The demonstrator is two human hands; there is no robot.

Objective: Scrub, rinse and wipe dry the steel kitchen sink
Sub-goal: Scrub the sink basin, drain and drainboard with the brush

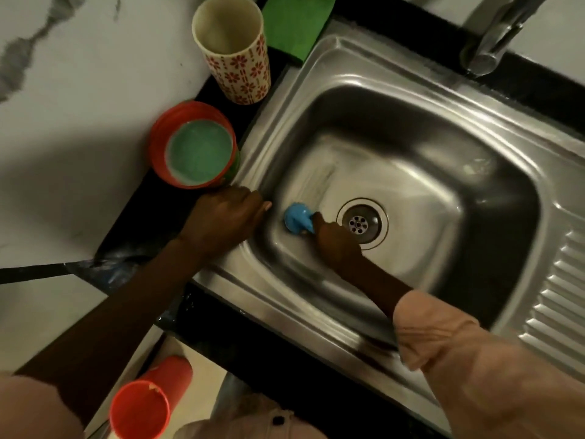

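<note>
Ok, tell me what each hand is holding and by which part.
The right hand grips a blue scrubber by its handle end, inside the sink. The left hand holds nothing; it rests on the sink's rim.

We cannot see the fingers of the right hand [337, 240]; they are wrapped round the blue scrubber [297, 219], and its underside is hidden. The tap [493, 36] is cut off at the top edge. The green cloth [292, 25] is cut off there too. The red cup [148, 403] runs off the bottom. The sink [380, 99] floor looks smeary and blurred.
</note>
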